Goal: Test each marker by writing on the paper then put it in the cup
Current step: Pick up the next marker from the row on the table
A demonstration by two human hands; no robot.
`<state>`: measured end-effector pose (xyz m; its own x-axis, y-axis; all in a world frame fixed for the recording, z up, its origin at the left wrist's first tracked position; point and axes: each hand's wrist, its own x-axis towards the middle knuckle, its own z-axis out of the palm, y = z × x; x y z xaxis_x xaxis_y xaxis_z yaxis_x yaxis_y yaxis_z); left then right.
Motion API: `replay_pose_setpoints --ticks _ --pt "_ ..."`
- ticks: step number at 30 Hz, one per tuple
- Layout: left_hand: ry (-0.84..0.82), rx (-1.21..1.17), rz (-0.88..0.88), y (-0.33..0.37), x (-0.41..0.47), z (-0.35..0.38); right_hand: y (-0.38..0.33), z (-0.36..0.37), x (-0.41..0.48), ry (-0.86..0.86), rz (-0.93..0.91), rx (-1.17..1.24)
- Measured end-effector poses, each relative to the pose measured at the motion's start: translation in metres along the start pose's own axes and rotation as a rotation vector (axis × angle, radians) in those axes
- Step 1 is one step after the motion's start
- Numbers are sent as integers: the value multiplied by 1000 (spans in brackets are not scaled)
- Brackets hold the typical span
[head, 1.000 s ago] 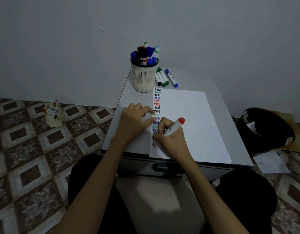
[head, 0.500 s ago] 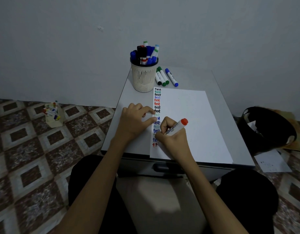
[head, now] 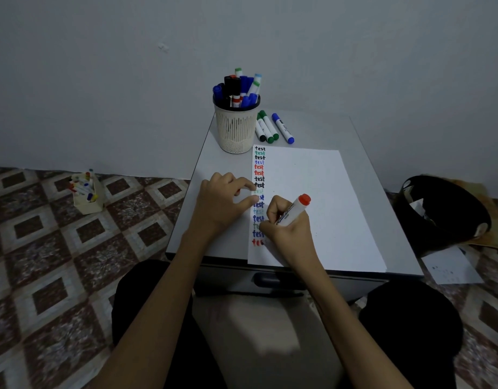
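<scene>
Head view: right hand [head: 287, 228] grips the red-ended white marker [head: 294, 210] in a writing hold. Its tip is hidden at the foot of the "test" column, near the front-left corner of the white paper sheet [head: 326, 197]. The left hand [head: 222, 200] holds nothing, bent fingertips pinning the sheet's left edge. Judged: red test word part-written; next, carry to the crowded cream slotted plastic cup [head: 236, 130] at the grey table's [head: 382, 192] far-left corner, open path, loose markers [head: 270, 127] just right of it.

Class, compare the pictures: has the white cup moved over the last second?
No. The cup still stands by the paper's far left corner.
</scene>
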<state>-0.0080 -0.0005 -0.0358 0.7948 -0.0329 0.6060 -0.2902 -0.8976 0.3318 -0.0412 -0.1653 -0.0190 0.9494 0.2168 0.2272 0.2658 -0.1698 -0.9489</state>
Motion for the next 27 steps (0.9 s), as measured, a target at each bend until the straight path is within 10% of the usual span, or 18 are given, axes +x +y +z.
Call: replay_pose_setpoints --ticks 23,27 --pt "-54 3 -32 3 2 -4 -5 -1 -2 -14 44 -3" --pt "-81 -122 -45 3 2 -5 -12 -6 0 104 100 281"
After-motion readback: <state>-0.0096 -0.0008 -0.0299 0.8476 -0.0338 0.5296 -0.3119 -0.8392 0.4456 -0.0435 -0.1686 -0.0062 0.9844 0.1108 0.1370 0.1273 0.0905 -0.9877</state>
